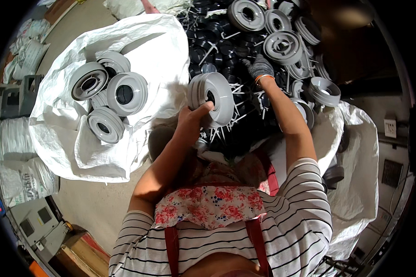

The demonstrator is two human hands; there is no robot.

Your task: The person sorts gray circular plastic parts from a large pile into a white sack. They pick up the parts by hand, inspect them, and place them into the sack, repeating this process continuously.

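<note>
My bare left hand (pixel 195 121) is closed on a grey plastic ring (pixel 223 99) with a ridged collar, its thumb hooked in the centre hole. The ring is tilted above the near left side of a heap of black round plastic pieces (pixel 226 48) mixed with thin white sticks. Over that heap, my right hand (pixel 260 68) wears a grey knit glove and has an orange band at the wrist. Its fingers are a little apart among the black pieces, and nothing shows in them; their tips are partly hidden.
At left, a white woven sack (pixel 55 134) lies spread with several grey rings (pixel 127 93) on it. More grey rings (pixel 282 47) are piled right of the black heap. Another white sack (pixel 360 184) stands by my right side. Packed bags (pixel 25 180) line the left wall.
</note>
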